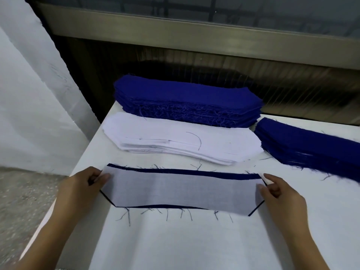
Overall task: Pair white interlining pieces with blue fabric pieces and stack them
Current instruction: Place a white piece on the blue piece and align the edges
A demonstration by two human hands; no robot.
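Note:
A white interlining piece (181,190) lies on top of a blue fabric piece (194,172), whose dark edge shows along the far side and the corners. My left hand (81,184) pinches the pair's left end. My right hand (280,193) pinches its right end. Behind them sits a stack of white interlining pieces (179,139), and further back a tall stack of blue fabric pieces (187,100). A second blue stack (311,145) lies at the right.
Everything rests on a white table (175,240), with loose blue threads scattered around the pair. The table's left edge drops to a speckled floor (25,191). A dark wall and a window ledge (194,41) run behind the stacks.

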